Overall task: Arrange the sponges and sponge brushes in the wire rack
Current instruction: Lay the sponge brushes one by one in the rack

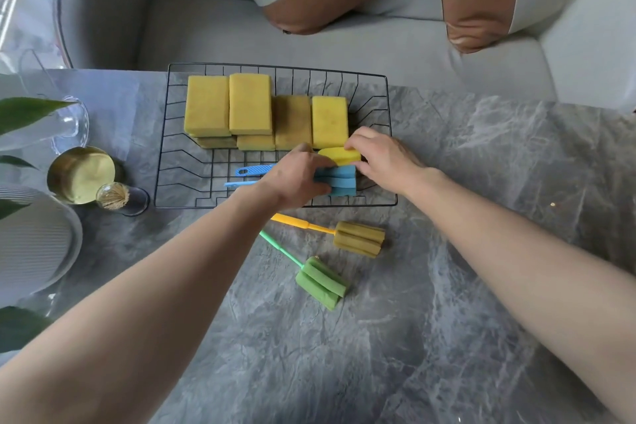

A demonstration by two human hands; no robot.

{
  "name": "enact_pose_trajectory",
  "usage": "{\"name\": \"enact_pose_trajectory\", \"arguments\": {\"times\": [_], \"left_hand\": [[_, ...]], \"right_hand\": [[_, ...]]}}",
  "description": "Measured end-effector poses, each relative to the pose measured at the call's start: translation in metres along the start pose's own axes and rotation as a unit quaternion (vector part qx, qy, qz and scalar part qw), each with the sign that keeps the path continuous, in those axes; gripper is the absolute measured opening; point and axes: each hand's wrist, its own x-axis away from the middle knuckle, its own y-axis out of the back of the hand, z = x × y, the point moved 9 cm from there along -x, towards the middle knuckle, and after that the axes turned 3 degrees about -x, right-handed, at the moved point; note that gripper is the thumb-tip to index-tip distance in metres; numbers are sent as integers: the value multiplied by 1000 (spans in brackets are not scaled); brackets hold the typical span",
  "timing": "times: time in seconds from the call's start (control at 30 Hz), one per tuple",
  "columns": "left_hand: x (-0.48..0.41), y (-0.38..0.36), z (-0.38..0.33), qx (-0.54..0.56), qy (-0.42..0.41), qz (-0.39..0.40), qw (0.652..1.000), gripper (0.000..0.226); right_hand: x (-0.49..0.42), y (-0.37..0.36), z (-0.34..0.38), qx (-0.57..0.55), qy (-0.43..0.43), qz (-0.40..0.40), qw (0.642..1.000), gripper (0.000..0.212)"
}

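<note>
Only the head view here, so: both hands are inside the rack [161,179], tidying the brush heads at its 4 o'clock corner. The left hand [292,179] is curled around the blue brushes [339,180], fingers pressed on the foam, handles poking out toward 9 o'clock. The right hand [382,158] is pinching the yellow foam [340,155] sitting right on top of the blue ones, fingers mostly closed on it. The sponges [251,107] are already lined up along the back, 12 o'clock side. Looks like the settling-in step for this batch. Next up I'd guess the yellow brush [358,238] and green brush [321,282], both lying on the bench [481,217] just outside the rack at 6 o'clock. Room's tight in that corner, so they'd probably go in the open front-left part. The gold tin [81,175] and toothpick jar [117,198] sit near the rack at 9 o'clock, not really blocking.
</note>
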Motion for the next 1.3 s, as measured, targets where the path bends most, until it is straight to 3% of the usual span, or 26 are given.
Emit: {"name": "enact_pose_trajectory", "arguments": {"times": [0.43,0.7,0.83,0.97,1.23,1.3], "left_hand": [[-9,-3,-2,-14,24,-45,999,43],[-14,-7,3,16,26,-38,999,43],[-6,-1,7,48,3,-49,998,24],[-1,1,-2,69,-28,-49,996,14],[-6,-3,0,59,9,-81,995,11],[-7,-4,5,48,23,-79,995,20]], "right_hand": [[-3,9,8,16,-18,-28,999,19],[4,9,10,0,-19,-21,1000,28],[9,6,4,-23,-8,5,1000,28],[5,7,2,-20,-35,-27,999,20],[3,3,3,-28,-47,-25,998,21],[6,4,2,-33,-38,-10,999,29]]}}
